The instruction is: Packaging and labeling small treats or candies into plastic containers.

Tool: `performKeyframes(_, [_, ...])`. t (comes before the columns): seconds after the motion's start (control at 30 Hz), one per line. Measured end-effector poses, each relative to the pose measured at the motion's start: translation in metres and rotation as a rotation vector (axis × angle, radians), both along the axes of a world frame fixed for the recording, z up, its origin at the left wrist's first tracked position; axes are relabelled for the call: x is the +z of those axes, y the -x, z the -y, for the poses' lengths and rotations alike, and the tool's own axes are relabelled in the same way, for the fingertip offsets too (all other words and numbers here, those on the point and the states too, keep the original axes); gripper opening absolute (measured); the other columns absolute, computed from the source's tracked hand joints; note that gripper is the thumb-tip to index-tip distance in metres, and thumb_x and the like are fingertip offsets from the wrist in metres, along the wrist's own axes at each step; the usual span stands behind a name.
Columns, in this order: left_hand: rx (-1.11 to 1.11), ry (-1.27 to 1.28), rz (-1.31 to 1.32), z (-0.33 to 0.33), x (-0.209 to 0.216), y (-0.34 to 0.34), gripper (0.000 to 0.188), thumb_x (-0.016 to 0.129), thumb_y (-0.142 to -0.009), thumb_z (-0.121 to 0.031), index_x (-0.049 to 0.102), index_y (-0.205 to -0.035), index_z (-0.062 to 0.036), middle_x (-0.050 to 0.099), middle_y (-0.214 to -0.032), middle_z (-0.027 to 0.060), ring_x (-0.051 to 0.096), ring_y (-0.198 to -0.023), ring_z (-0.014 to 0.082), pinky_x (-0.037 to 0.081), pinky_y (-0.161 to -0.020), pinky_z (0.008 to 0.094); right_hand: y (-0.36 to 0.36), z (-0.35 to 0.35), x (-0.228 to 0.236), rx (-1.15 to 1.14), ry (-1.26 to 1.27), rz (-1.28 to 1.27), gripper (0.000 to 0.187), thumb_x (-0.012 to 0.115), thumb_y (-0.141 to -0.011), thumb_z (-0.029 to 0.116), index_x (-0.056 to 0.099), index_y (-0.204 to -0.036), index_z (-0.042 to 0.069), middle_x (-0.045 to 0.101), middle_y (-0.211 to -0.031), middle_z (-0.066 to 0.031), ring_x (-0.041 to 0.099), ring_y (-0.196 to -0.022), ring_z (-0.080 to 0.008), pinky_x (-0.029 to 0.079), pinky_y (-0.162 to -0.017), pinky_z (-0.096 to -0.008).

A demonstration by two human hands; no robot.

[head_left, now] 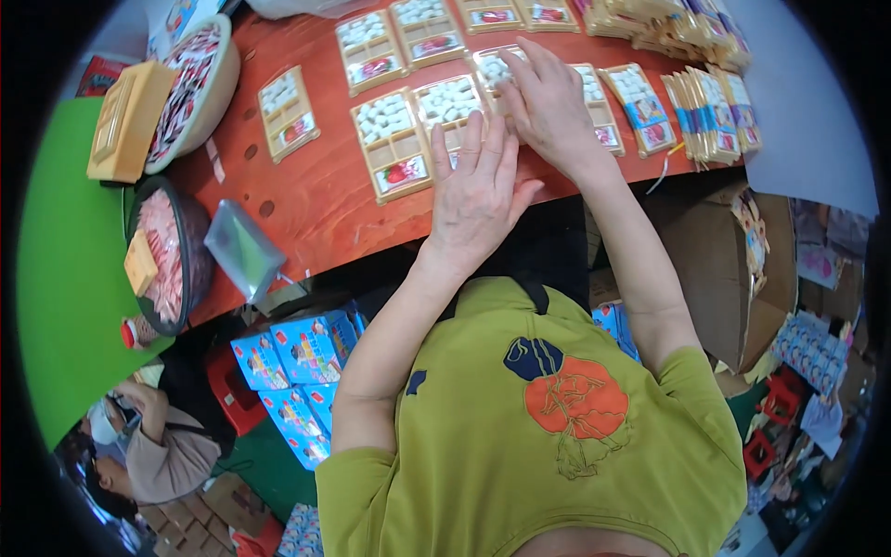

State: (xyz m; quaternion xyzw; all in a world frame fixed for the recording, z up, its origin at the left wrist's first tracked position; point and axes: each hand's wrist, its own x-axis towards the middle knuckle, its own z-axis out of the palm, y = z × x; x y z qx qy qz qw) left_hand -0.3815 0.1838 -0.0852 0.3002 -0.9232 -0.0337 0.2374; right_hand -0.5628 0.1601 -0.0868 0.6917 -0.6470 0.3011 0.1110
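Yellow compartment trays with small white pieces and a red-printed packet lie in rows on the red table (325, 218). My left hand (469, 200) lies palm down, fingers stretched, over the lower part of a tray (445, 99) in the near row. To its right, my right hand (554, 111) has its fingers spread and slightly bent at another tray (495, 67), covering much of it. I see nothing held in either hand. One tray (392, 139) sits just left of my left hand, and a tray (601, 104) is partly hidden behind my right wrist.
A single tray (288, 113) lies apart on the left. Beyond it stand a cream basin (225, 79) of wrapped sticks and a black basin (197, 246) of pink packets. Stacked packed trays (710, 116) fill the right end. Blue boxes (311, 348) are below the edge.
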Motion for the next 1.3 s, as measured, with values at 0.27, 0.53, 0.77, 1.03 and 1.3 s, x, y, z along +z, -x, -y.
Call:
performKeyframes(0.27, [0.236, -0.032, 0.034, 0.017, -0.011, -0.031, 0.063, 0.066, -0.088, -0.046, 0.058, -0.131, -0.0011, 0.049, -0.146, 0.0155, 0.037, -0.141, 0.0383, 0.021, -0.111, 0.0703, -0.026, 0.03, -0.016, -0.058, -0.212, -0.165, 0.037, 0.051, -0.099, 0.024, 0.058, -0.128, 0.002, 0.056, -0.136, -0.0215, 0.051, -0.129, -0.0385, 0.04, -0.106, -0.051])
performKeyframes(0.53, [0.21, 0.067, -0.169, 0.005, 0.021, -0.106, 0.05, 0.074, -0.082, -0.035, 0.063, -0.118, -0.0026, 0.053, -0.137, 0.0178, 0.043, -0.134, 0.037, 0.024, -0.112, 0.0639, -0.039, 0.036, -0.013, -0.032, -0.112, -0.094, 0.032, 0.049, -0.102, 0.021, 0.058, -0.128, 0.004, 0.055, -0.137, -0.0185, 0.049, -0.131, -0.0342, 0.031, -0.11, -0.0481])
performKeyframes(0.77, [0.853, 0.159, -0.166, 0.001, 0.019, -0.225, 0.041, 0.073, -0.086, -0.027, 0.062, -0.12, -0.0057, 0.054, -0.134, 0.0181, 0.048, -0.129, 0.036, 0.028, -0.109, 0.0615, -0.115, 0.043, 0.027, 0.455, -0.128, 0.243, 0.027, 0.061, -0.094, 0.009, 0.061, -0.121, 0.004, 0.058, -0.13, -0.0167, 0.053, -0.124, -0.0329, 0.04, -0.105, -0.0444])
performKeyframes(1.03, [0.828, 0.046, 0.016, -0.006, 0.021, -0.25, 0.043, 0.072, -0.088, -0.029, 0.063, -0.123, -0.0068, 0.056, -0.133, 0.0181, 0.048, -0.129, 0.0363, 0.023, -0.111, 0.0668, -0.222, 0.086, 0.03, 0.798, -0.166, 0.117, 0.027, 0.067, -0.087, 0.009, 0.063, -0.113, 0.009, 0.059, -0.126, -0.0135, 0.055, -0.119, -0.0315, 0.039, -0.1, -0.0465])
performKeyframes(1.3, [0.665, 0.128, -0.128, -0.016, 0.026, -0.21, 0.033, 0.072, -0.086, -0.016, 0.064, -0.117, -0.0054, 0.056, -0.136, 0.0192, 0.05, -0.131, 0.0382, 0.026, -0.112, 0.0655, -0.23, 0.189, 0.087, 0.601, 0.187, 0.033, 0.032, 0.069, -0.082, 0.006, 0.063, -0.113, 0.008, 0.058, -0.126, -0.0141, 0.056, -0.117, -0.0311, 0.04, -0.097, -0.0453])
